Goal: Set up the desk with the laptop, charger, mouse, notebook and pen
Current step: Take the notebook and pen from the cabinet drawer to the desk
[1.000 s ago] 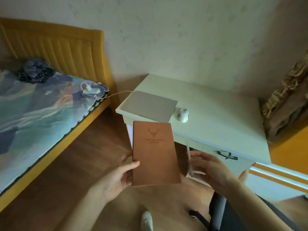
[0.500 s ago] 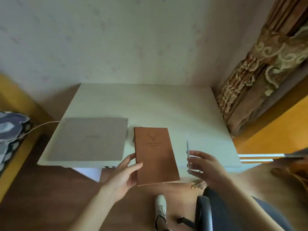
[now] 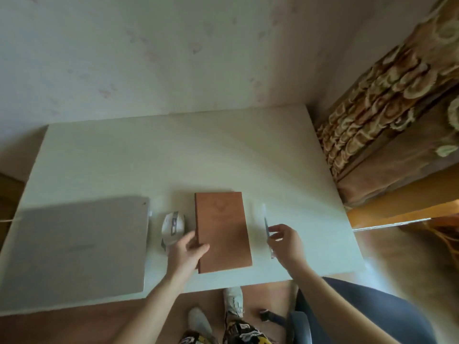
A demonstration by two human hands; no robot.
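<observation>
A brown notebook (image 3: pixel 222 229) with an embossed deer head lies flat on the white desk (image 3: pixel 173 157), near its front edge. My left hand (image 3: pixel 187 253) grips the notebook's left edge, thumb on the cover. A white mouse (image 3: pixel 172 227) sits just left of the notebook, partly behind my fingers. The closed silver laptop (image 3: pixel 77 244) lies at the desk's left front, and a thin white cable (image 3: pixel 6 220) leaves its left side. My right hand (image 3: pixel 285 243) pinches a slim pale pen (image 3: pixel 265 218), which points away from me to the right of the notebook. No charger brick is in view.
A wall runs along the desk's back edge. Patterned brown curtains (image 3: pixel 387 108) hang at the right. A dark chair (image 3: pixel 347 311) stands at the lower right, close to my right arm. My feet (image 3: pixel 218 309) rest on the wooden floor below the desk's front edge.
I have stepped up to the desk. The notebook went from held in the air to lying flat on the desktop beside the mouse. The pen has come over the desk with my right hand.
</observation>
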